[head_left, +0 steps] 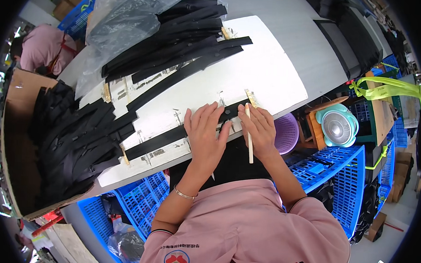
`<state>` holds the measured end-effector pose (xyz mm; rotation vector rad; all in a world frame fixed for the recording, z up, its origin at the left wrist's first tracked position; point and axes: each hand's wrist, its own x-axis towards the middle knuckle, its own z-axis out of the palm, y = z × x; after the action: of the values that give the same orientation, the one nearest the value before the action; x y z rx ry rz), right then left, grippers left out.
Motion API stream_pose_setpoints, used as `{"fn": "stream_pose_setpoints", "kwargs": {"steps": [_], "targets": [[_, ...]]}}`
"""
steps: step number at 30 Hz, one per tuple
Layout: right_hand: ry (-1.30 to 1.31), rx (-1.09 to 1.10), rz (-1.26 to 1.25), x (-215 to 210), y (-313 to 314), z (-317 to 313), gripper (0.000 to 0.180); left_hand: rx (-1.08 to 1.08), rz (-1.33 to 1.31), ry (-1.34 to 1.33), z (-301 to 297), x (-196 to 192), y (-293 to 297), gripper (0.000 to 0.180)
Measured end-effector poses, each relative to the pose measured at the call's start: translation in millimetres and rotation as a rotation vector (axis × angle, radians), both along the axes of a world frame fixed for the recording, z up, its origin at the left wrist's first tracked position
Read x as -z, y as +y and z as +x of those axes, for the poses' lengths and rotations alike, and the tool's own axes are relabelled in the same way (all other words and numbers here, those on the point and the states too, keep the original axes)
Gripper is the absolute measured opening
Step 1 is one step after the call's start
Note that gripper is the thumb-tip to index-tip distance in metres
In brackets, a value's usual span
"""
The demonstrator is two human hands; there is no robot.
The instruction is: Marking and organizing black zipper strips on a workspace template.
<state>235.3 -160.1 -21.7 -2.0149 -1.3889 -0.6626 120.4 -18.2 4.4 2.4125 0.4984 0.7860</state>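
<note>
Black strap flat across white board on table, near edge. Left hand palm-down on strap, fingers spread, pressing. Right hand pinching pale wooden stick w/ thumb + fingers, tip at strap end. Strap prob. light, thin, floppy, smooth; best pinched near an end, held flat w/ palm. More straps in cardboard box.

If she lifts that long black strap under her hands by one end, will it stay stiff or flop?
The black strap looks thin and flat, so it would probably droop rather than stay rigid. The black straps in the cardboard box bend over each other, which suggests flexible material. It seems light; the left hand pins it flat.
</note>
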Motion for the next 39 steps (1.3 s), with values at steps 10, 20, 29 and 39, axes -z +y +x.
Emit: {"fn": "stream_pose_setpoints", "kwargs": {"steps": [10, 20, 29, 39], "targets": [[0.024, 0.004, 0.009, -1.6, -0.2, 2.0, 0.029, 0.009, -0.077, 0.028, 1.6, -3.7, 3.6, 0.027], [0.181, -0.060, 0.003, -35.6, 6.4, 14.0, 0.029, -0.064, -0.070, -0.020, 5.5, 0.4, 1.0, 0.015], [1.004, -0.178, 0.069, -32.4, 38.0, 28.4, 0.016, -0.083, -0.020, -0.009, 8.1, 1.8, -1.2, 0.017], [0.848, -0.216, 0.030, -26.7, 43.4, 26.5, 0.019, -0.085, -0.007, -0.016, 7.5, 1.7, -0.1, 0.016]]}}
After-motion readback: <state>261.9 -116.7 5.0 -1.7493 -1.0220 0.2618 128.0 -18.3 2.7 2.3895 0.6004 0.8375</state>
